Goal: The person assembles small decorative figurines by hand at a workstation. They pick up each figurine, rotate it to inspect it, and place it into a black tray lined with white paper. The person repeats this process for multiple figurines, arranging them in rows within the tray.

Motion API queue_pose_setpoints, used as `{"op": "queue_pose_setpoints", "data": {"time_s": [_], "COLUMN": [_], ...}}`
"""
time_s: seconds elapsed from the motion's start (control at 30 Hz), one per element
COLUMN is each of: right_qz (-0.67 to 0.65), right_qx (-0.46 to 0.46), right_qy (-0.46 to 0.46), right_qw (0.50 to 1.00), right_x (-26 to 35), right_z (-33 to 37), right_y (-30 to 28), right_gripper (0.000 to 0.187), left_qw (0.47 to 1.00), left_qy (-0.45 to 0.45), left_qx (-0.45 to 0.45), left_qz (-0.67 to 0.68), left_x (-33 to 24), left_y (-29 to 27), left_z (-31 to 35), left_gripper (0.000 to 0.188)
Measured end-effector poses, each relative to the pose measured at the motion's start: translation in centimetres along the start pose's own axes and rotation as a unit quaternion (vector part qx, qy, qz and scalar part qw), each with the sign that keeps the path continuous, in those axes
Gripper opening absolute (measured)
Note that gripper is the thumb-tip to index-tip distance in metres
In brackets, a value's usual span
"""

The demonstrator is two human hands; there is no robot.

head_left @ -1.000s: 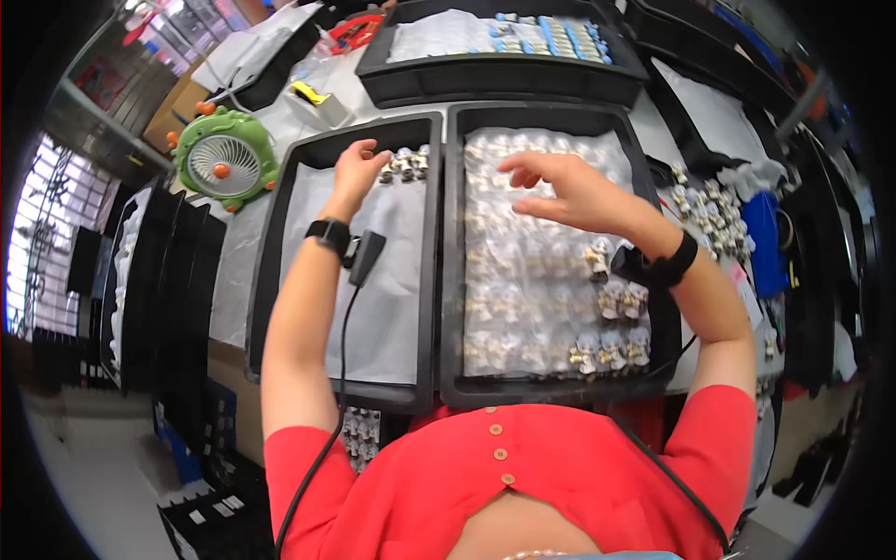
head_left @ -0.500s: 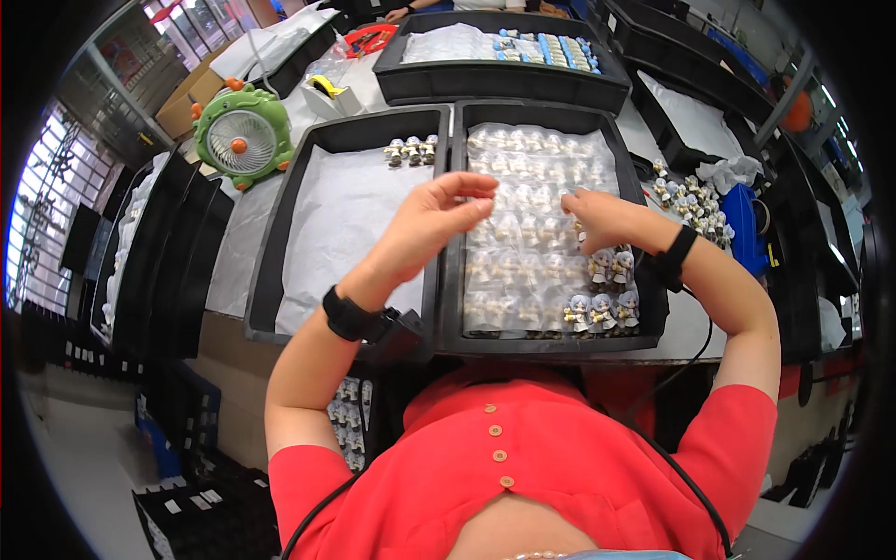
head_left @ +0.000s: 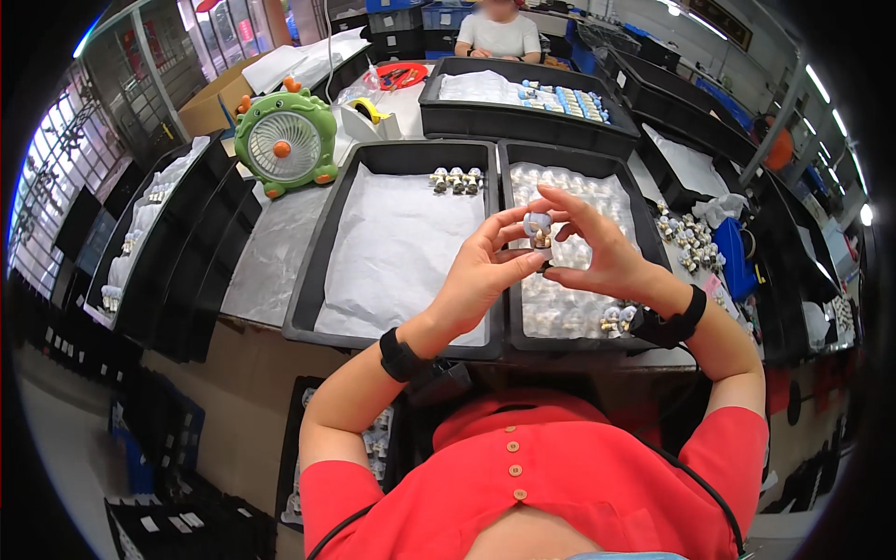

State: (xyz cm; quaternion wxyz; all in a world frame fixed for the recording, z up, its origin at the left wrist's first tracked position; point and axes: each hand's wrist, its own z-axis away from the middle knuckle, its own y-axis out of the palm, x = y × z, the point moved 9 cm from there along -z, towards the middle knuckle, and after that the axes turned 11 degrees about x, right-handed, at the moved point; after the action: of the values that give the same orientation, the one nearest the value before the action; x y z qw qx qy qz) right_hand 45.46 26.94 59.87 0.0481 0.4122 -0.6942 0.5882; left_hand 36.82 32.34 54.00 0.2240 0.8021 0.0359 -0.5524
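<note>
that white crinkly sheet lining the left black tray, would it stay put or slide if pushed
The white crinkly liner sheet looks thin and wrinkled, so probably floppy and light; a push would likely bunch it. Only a few small figurines sit along its far edge, so little holds it down.

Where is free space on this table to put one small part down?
The left tray is mostly bare white liner below its row of small parts. The right tray is crowded with wrapped pieces. Both hands hold one small piece above it.

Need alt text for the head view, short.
Left hand and right hand together hold a small pale figurine above two black plastic trays; the right tray holds many bagged figurines, the left a few. A green desk fan stands behind.
</note>
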Motion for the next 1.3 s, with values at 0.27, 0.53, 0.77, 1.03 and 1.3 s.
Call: {"op": "queue_pose_setpoints", "data": {"time_s": [0.27,0.53,0.77,1.03,1.3], "right_qz": [-0.007,-0.043,-0.157,-0.068,-0.069], "right_qx": [-0.06,-0.104,-0.098,-0.114,-0.129], "right_qy": [0.021,0.043,0.037,-0.008,-0.103], "right_qw": [0.998,0.993,0.982,0.991,0.984], "right_x": [0.2,-1.4,-4.4,-6.1,-8.7], "right_z": [-0.5,-1.3,-1.1,-0.3,0.0], "right_y": [2.6,1.9,1.4,-1.6,-3.8], "right_gripper": [0.094,0.096,0.095,0.09,0.09], "left_qw": [0.999,0.983,0.976,0.992,0.991], "left_qy": [-0.024,-0.045,-0.027,-0.065,-0.081], "left_qx": [-0.017,0.025,0.002,-0.088,-0.083], "left_qz": [0.022,0.174,0.217,0.068,0.069], "left_x": [0.5,0.6,1.0,2.3,4.8], "left_y": [-2.2,-2.9,-2.4,-1.4,-1.0], "left_z": [1.3,0.1,-1.0,-4.3,-8.6], "left_gripper": [0.046,0.046,0.047,0.045,0.047]}}
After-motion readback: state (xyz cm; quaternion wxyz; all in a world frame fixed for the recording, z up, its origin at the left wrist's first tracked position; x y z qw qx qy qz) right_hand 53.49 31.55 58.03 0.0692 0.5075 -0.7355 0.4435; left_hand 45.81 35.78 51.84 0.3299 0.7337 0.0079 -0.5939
